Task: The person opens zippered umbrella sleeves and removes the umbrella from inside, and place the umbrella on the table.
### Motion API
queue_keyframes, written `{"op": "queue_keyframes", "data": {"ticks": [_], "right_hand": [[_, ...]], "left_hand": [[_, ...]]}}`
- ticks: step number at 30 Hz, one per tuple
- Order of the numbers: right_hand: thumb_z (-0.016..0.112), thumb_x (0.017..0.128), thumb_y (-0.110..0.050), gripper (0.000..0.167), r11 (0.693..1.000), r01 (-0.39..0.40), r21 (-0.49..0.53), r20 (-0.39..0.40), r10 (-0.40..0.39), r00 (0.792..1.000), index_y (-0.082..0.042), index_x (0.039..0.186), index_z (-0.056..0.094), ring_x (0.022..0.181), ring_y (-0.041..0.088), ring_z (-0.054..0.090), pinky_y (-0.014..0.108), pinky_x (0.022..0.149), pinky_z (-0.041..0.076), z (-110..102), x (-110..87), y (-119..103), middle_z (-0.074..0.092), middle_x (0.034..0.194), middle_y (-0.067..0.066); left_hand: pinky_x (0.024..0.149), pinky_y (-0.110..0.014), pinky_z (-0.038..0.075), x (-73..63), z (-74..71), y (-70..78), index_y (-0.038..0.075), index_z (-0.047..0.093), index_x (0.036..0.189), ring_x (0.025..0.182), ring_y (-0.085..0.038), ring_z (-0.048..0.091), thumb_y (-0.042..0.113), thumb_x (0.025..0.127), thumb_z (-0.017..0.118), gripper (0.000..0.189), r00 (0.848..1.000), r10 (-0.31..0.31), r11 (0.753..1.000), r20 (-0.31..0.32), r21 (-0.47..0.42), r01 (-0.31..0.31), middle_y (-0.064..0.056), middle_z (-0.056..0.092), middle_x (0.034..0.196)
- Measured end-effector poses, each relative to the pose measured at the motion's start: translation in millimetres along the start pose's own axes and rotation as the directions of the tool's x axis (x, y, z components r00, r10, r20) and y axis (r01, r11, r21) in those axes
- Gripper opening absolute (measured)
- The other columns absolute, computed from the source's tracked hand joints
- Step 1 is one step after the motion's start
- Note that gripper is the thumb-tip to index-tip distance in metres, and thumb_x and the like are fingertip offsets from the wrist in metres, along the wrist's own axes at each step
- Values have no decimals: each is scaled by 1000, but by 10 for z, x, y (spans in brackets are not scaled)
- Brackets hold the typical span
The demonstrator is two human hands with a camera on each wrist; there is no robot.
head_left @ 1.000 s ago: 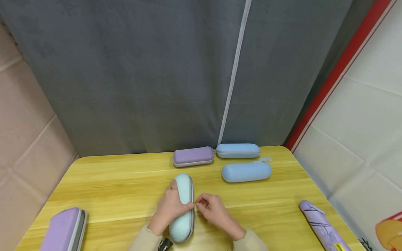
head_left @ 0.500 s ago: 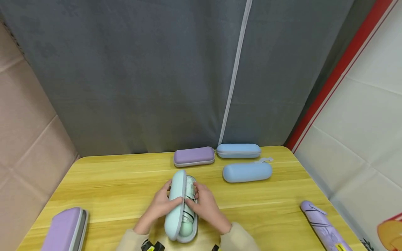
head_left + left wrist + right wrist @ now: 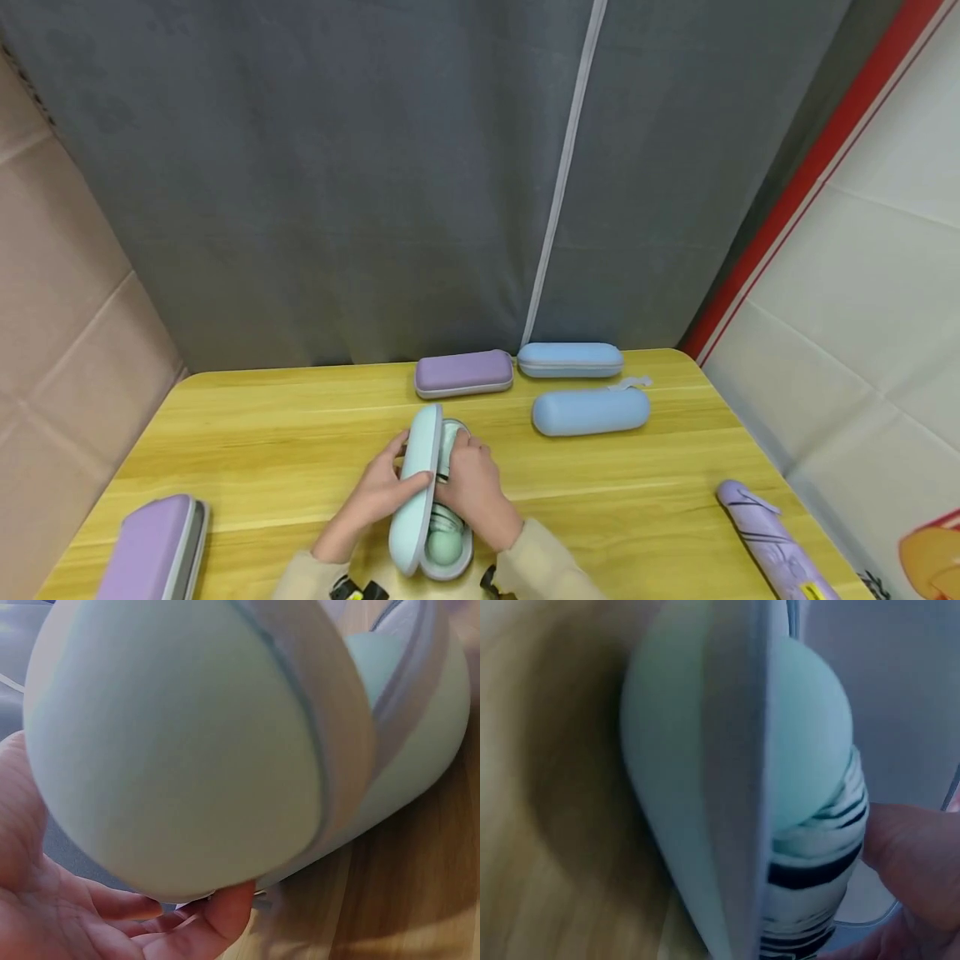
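A mint-green zip case (image 3: 408, 525) lies lengthwise at the middle of the table, its lid raised on the left side. My left hand (image 3: 375, 493) holds that lid, thumb at its rim and fingers behind it; the left wrist view shows the lid (image 3: 172, 750) close up. In the other half lies a folded mint umbrella (image 3: 444, 546) with dark stripes and a rounded end. My right hand (image 3: 476, 490) reaches into the case and grips the umbrella around its middle, hiding part of it. In the right wrist view, my thumb presses the umbrella's striped fabric (image 3: 806, 877).
Behind the case lie a purple case (image 3: 462, 373), a light-blue case (image 3: 570, 360) and a blue case (image 3: 590, 412) with a strap. A larger purple case (image 3: 146, 550) stands at the front left. A purple folded umbrella (image 3: 772, 542) lies at the right edge.
The mint case's lid has swung up to the left, showing the umbrella inside. My right hand has moved from beside the zip onto the umbrella, while my left hand shifted slightly left with the lid.
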State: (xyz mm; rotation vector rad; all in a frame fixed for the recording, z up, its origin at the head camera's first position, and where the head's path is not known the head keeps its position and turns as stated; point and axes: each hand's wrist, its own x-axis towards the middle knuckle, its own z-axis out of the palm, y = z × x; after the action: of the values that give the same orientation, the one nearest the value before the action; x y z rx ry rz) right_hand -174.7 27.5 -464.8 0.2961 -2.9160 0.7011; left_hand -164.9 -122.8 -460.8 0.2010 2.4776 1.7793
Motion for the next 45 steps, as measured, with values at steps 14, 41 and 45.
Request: {"op": "queue_keyframes", "data": {"ticks": [14, 41, 45], "right_hand": [[81, 62, -13, 81, 964, -6, 265, 35, -3, 999, 17, 126, 40, 100, 41, 54, 49, 83, 47, -29, 35, 112, 53, 109, 30], [69, 72, -4, 68, 602, -220, 768, 233, 58, 971, 16, 130, 39, 84, 22, 54, 29, 70, 50, -251, 0, 474, 49, 104, 18], [70, 73, -5, 68, 598, -221, 771, 232, 61, 971, 16, 130, 39, 84, 21, 52, 27, 69, 48, -343, -35, 532, 50, 105, 18]], "left_hand": [[86, -41, 45, -41, 122, -17, -13, 25, 141, 106, -33, 51, 12, 72, 73, 87, 999, 31, 999, -27, 44, -30, -28, 44, 131], [76, -39, 49, -137, 167, -13, -4, 17, 146, 94, -28, 53, 13, 75, 70, 90, 990, -120, 990, -74, -89, 113, -28, 45, 123], [75, -38, 50, -144, 121, -63, -1, 19, 146, 96, -28, 53, 12, 75, 70, 89, 987, -136, 987, -86, -98, 127, -27, 44, 124]]}}
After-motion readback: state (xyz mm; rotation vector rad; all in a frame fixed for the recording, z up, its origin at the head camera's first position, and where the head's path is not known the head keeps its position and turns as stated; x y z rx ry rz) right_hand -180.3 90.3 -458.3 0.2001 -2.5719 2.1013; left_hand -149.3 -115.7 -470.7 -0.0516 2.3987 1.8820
